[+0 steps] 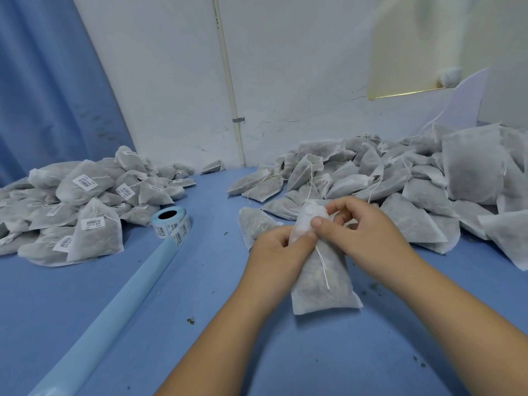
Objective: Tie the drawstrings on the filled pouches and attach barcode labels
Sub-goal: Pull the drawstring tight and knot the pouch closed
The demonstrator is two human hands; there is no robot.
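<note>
A filled white fabric pouch point(321, 284) stands tilted on the blue table, its gathered neck between my two hands. My left hand point(275, 257) grips the neck from the left. My right hand point(363, 232) pinches the bunched top from the right, thumb pressed on the fabric. A white drawstring point(323, 265) hangs down the front of the pouch. A roll of barcode labels point(171, 222) lies to the left, with its blue backing strip point(114, 312) trailing toward the near left corner.
A heap of labelled pouches point(83, 207) fills the left of the blue table point(200, 338). A larger heap of unlabelled pouches point(400, 178) fills the right and back. One more pouch point(255, 224) lies just behind my left hand. Herb crumbs dot the table. A white wall stands behind.
</note>
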